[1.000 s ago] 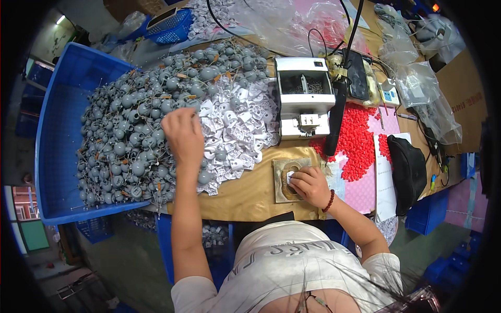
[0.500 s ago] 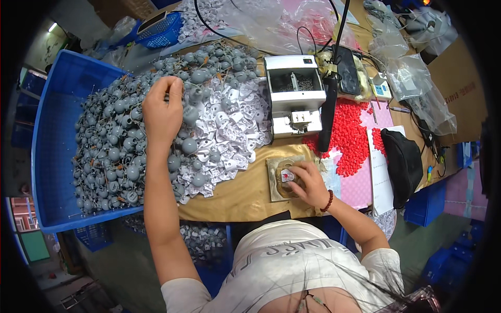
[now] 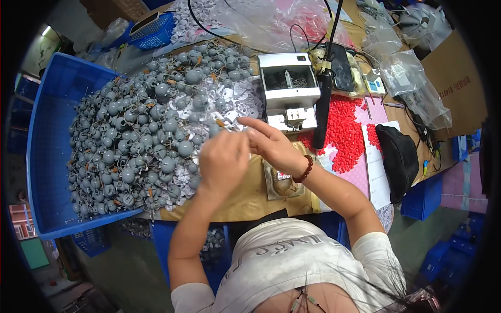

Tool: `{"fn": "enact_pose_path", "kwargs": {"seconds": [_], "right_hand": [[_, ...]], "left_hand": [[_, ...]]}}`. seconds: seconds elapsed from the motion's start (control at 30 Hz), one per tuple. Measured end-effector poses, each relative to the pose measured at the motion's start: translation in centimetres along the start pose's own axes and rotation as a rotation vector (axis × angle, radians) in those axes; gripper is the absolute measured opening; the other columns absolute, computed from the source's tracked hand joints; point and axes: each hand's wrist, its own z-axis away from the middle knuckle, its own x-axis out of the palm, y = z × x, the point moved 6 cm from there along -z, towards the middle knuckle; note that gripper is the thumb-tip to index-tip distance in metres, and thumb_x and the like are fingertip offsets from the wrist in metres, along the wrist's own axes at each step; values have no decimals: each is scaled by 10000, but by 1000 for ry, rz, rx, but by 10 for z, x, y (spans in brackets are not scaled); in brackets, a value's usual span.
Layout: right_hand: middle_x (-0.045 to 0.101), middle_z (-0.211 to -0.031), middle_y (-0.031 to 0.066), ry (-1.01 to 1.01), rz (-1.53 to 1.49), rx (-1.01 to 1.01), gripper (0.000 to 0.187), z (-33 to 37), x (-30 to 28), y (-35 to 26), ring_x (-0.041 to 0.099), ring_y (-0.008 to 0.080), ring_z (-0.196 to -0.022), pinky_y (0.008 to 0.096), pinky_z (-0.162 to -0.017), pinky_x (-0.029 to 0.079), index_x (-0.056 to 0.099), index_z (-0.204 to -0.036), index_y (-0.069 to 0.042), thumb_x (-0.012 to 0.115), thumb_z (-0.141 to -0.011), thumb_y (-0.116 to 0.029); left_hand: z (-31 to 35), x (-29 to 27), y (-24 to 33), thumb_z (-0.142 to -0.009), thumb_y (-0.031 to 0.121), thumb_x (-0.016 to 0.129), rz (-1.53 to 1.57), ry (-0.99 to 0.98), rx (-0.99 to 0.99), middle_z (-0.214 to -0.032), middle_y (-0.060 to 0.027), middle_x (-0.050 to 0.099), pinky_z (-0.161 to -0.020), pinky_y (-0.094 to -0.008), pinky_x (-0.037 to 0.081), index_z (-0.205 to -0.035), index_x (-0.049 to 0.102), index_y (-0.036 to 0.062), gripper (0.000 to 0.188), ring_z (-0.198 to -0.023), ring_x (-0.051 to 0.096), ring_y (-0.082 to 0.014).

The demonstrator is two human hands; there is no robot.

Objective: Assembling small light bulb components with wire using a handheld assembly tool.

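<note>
My left hand [image 3: 225, 159], blurred by motion, is closed at the right edge of the heap of grey ball-shaped parts [image 3: 117, 151]. At its fingertips is a smeared grey ball-shaped part [image 3: 214, 128] with an orange bit. My right hand [image 3: 274, 150], with a red bead bracelet, is close beside it; its index finger and thumb are apart, the other fingers partly hidden. Loose white plastic pieces [image 3: 245, 99] lie just beyond both hands. Below my right wrist, a white piece with red in it [image 3: 283, 176] sits on a small square fixture [image 3: 284, 190].
A blue tray [image 3: 49, 135] bounds the grey heap on the left. A white machine [image 3: 288, 88] with a black-handled tool [image 3: 322, 109] beside it stands ahead. Small red pieces [image 3: 347, 135], a black pouch [image 3: 397, 161] and clear plastic bags [image 3: 412, 78] lie at right.
My left hand has come back from the grey heap, moving right and nearer. My right hand has left the fixture and moved up and left to meet it.
</note>
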Motion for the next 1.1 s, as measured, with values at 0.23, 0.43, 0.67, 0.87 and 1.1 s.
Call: {"fn": "enact_pose_path", "kwargs": {"seconds": [0.23, 0.43, 0.67, 0.87, 1.1], "right_hand": [[712, -1102, 117, 90, 53, 57, 312, -7, -21, -1, 657, 110, -856, 245, -773, 553, 589, -1297, 29, 595, -1011, -95], [735, -922, 60, 131, 411, 84, 227, -9, -31, 3, 561, 30, -629, 198, -572, 489, 606, -1217, 12, 548, -1009, -58], [735, -932, 45, 155, 719, -106, 203, -17, -34, 7, 628, 54, -761, 227, -672, 517, 654, -1171, 15, 600, -993, -66], [741, -938, 72, 249, 708, -247, 179, -28, -31, -1, 670, 86, -826, 255, -750, 543, 693, -1112, 24, 633, -966, -61], [761, -930, 96, 318, 605, -442, 159, -29, -21, -28, 701, 100, -831, 258, -732, 552, 717, -1074, 15, 640, -948, -45]], "left_hand": [[63, 30, -6, -798, 129, 777, 104, 96, -109, -1100, -120, 573, -884, -446, 470, -1160, 628, 52, 399, -1009, 562, -328], [27, 35, -36, -824, 75, 731, -101, 206, -184, -1200, -161, 556, -978, -456, 422, -1197, 626, 67, 388, -1135, 498, -363], [-4, 38, -64, -830, 75, 708, -28, -102, -94, -1108, -101, 624, -977, -452, 418, -963, 653, 62, 144, -1145, 487, -354], [15, 42, -53, -814, 40, 696, 64, -277, -51, -1040, -82, 613, -943, -440, 421, -934, 639, 73, 137, -1115, 516, -316], [19, 14, -57, -805, -53, 647, 65, 67, -88, -900, -90, 607, -800, -407, 470, -906, 678, 55, 151, -907, 599, -300]]}}
